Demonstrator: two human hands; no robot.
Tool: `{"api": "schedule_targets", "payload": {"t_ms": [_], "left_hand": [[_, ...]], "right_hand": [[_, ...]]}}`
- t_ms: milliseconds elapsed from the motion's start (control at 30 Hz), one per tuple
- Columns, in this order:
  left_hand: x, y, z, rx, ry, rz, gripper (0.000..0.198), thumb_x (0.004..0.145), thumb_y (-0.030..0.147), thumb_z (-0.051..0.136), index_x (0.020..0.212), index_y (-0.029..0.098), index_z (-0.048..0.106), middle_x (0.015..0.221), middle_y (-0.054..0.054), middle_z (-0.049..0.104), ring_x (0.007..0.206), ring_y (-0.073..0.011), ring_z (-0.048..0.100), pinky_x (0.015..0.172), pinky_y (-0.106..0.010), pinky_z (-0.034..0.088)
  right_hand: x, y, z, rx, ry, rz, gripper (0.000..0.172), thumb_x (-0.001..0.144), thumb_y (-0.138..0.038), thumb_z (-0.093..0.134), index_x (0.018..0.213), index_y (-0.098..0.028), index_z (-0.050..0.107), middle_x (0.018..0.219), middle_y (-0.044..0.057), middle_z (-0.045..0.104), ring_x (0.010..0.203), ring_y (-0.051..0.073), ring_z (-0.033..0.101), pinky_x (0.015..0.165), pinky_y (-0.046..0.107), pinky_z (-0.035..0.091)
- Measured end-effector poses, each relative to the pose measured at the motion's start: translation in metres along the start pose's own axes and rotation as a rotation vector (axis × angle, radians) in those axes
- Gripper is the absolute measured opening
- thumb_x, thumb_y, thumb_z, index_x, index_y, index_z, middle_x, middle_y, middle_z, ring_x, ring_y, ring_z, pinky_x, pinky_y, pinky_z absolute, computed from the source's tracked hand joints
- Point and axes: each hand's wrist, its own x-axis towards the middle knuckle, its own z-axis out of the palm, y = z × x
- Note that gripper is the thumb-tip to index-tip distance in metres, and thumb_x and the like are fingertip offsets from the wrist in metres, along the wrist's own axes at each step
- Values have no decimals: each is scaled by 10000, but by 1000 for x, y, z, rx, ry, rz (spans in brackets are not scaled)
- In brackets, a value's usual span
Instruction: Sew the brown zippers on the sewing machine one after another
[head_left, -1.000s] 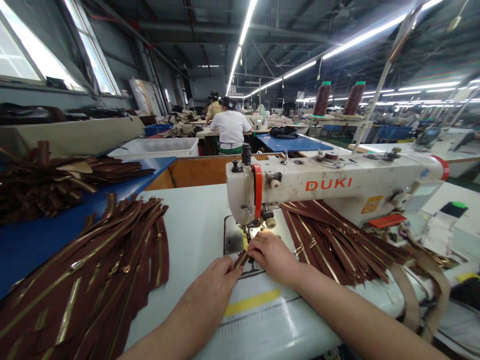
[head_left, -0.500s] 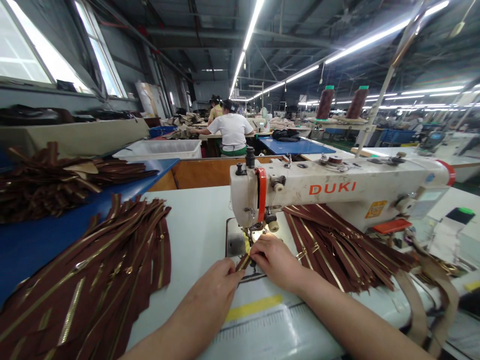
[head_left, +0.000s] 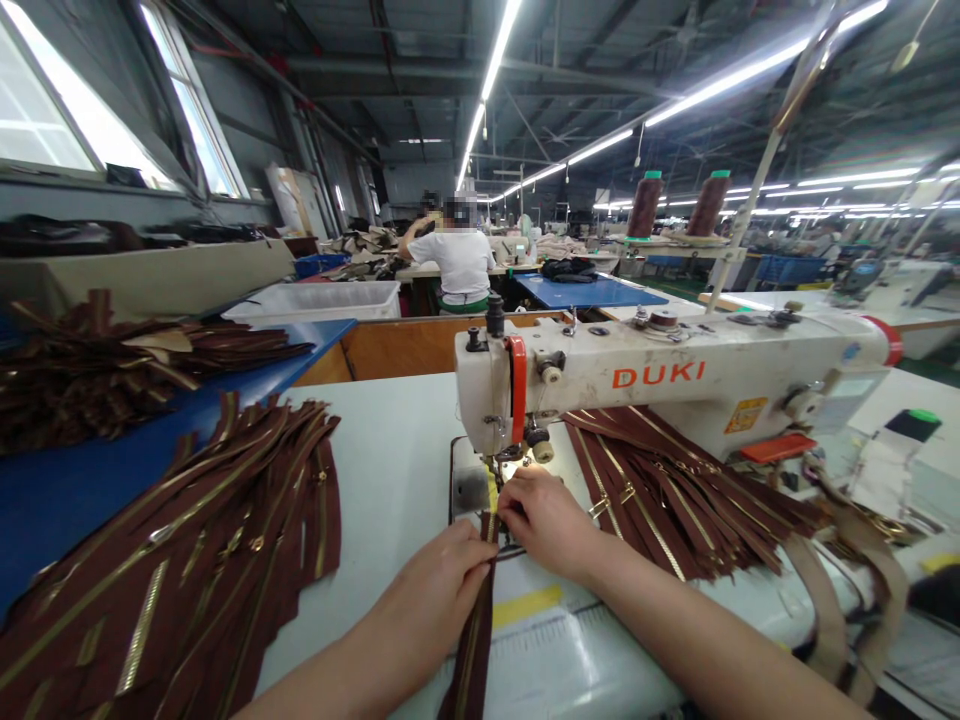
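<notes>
A white DUKI sewing machine (head_left: pixel 675 385) stands on the pale table (head_left: pixel 390 470). A brown zipper strip with gold teeth (head_left: pixel 472 640) runs from the needle area down toward me and off the table's front edge. My left hand (head_left: pixel 439 595) pinches the strip just below the presser foot, fingers closed on it. Right beside the needle, my right hand (head_left: pixel 544 520) presses the top of the same strip with curled fingers.
Heaps of brown zippers lie at the left (head_left: pixel 187 560), on a blue surface (head_left: pixel 97 370) and behind the machine arm (head_left: pixel 675 500). Two thread cones (head_left: pixel 675 205) stand behind. A person in a white shirt (head_left: pixel 461 262) sits at a far table. A white bin (head_left: pixel 315 298) is beyond.
The zipper strip now lies straight, running down toward me across the table edge; earlier only a short end showed between my fingers. My left hand has shifted slightly right along it.
</notes>
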Motion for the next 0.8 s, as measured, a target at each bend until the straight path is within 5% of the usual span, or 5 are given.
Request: {"api": "schedule_targets", "payload": {"t_ms": [333, 533, 800], "left_hand": [[2, -15, -12, 503, 92, 605, 287, 832, 28, 455, 1037, 109, 639, 1121, -140, 638, 1110, -269, 542, 943, -412, 481], [-1, -19, -15, 662, 3, 677, 379, 827, 2, 399, 1133, 90, 605, 1168, -129, 651, 1097, -241, 595, 974, -367, 480], [5, -16, -3, 694, 86, 602, 348, 849, 39, 404, 1110, 67, 632, 1152, -134, 667, 1109, -219, 597, 1007, -326, 451]], "right_hand": [[8, -8, -12, -111, -126, 60, 158, 844, -168, 519, 833, -165, 676, 863, 71, 649, 801, 173, 592, 670, 254, 400], [9, -11, -13, -116, -127, 107, 162, 817, -162, 521, 803, -168, 683, 845, 79, 658, 773, 190, 606, 626, 263, 403], [-6, 1, -8, -14, 6, 102, 153, 864, -112, 498, 865, -173, 639, 923, 51, 626, 891, 160, 583, 773, 244, 433]]}}
